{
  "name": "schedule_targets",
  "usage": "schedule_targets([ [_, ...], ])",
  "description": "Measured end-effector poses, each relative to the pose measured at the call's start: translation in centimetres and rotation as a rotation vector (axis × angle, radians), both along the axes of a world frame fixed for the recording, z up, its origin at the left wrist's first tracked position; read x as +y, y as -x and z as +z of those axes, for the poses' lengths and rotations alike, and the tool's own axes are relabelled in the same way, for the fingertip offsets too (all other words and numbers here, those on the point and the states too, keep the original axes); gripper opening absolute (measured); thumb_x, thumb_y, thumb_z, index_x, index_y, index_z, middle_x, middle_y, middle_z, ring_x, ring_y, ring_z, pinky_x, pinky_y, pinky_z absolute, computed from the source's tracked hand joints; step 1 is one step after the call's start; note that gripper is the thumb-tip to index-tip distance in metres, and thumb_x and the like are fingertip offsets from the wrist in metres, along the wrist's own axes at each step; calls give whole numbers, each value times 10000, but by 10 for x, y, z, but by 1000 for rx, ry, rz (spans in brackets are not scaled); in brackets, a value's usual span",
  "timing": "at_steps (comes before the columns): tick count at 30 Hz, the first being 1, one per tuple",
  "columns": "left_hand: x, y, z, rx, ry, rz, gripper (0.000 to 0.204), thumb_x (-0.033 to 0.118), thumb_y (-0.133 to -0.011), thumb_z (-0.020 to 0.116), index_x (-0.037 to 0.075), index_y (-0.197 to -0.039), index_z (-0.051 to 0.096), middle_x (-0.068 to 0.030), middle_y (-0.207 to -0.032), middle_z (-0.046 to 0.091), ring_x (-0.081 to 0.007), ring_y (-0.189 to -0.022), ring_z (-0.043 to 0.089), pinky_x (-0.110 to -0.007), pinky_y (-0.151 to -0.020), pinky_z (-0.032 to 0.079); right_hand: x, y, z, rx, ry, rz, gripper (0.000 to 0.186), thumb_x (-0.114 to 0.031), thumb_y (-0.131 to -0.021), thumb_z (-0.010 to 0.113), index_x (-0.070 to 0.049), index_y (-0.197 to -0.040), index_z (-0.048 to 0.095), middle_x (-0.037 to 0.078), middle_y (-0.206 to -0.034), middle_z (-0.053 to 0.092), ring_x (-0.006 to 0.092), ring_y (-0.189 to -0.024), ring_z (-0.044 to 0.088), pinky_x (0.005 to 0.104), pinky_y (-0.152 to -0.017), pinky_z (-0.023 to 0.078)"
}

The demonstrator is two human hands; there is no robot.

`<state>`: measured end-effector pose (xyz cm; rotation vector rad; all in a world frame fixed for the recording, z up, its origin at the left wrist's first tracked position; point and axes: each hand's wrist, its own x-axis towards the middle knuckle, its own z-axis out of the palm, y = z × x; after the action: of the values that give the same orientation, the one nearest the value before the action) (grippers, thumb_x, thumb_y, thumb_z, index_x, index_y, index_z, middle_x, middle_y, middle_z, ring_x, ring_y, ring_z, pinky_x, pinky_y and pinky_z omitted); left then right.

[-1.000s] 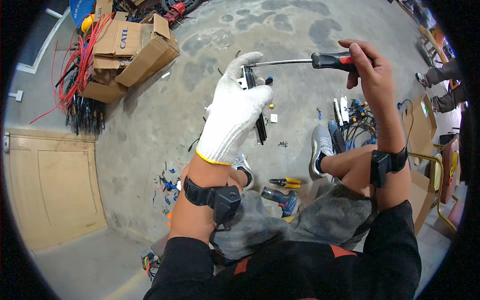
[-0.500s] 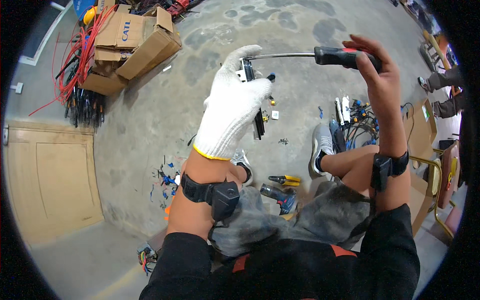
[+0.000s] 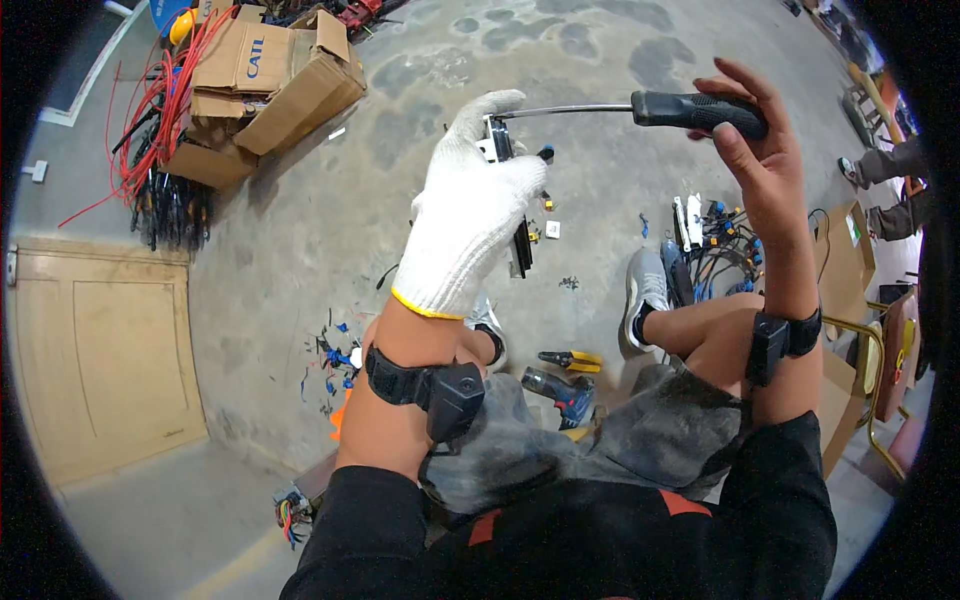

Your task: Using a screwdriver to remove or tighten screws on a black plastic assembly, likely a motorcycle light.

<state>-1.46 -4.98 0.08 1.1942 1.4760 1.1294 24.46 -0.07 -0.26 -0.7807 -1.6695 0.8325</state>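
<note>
My left hand [image 3: 465, 210], in a white knitted glove with a yellow cuff edge, is closed around a narrow black-and-silver part [image 3: 522, 250]. Much of that part is hidden by the glove; its lower end sticks out below the fingers. From the right, a screwdriver [image 3: 690, 111] with a thick black handle lies level, its metal shaft reaching the top of the part beside my gloved index finger. Whether the tip sits in a screw cannot be made out. My bare right hand [image 3: 765, 150] holds the handle's end between thumb and fingers.
On the floor between my feet lie a cordless drill [image 3: 560, 395] and yellow-black pliers [image 3: 570, 361]. Cables and connectors [image 3: 715, 235] spread at the right, small scraps at the left. Cardboard boxes [image 3: 265, 80] and red wires stand far left; a chair [image 3: 895, 350] is at right.
The screwdriver handle has turned: its red patch no longer shows. My right thumb and fingers have shifted around it. The left hand keeps its grip, nearly still.
</note>
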Motion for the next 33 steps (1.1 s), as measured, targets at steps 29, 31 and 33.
schedule_targets([
  [29, 4, 4, 4, 12, 82, -64, 558, 64, -717, 672, 76, -1270, 591, -21, -837, 630, -115, -730, 613, -263, -676, 504, -6, -10, 7, -186, 213, -179, 398, -330, -928, 686, -97, -1243, 619, -1, -852, 623, 34, -523, 469, 201, -421, 358],
  [31, 2, 3, 1, 51, 49, -69, 551, 64, -718, 672, 78, -1264, 596, -22, -835, 632, -114, -728, 611, -262, -677, 503, -1, -15, 4, -239, 382, -231, 397, -388, -944, 652, -88, -1202, 638, -18, -784, 583, 39, -520, 470, 211, -419, 355],
  [33, 0, 1, 1, 87, 16, -73, 545, 64, -719, 672, 80, -1259, 600, -23, -834, 635, -113, -726, 609, -261, -678, 502, -2, -13, 2, -226, 426, -253, 403, -388, -978, 598, -66, -1220, 616, -14, -787, 579, 33, -507, 445, 203, -424, 338],
])
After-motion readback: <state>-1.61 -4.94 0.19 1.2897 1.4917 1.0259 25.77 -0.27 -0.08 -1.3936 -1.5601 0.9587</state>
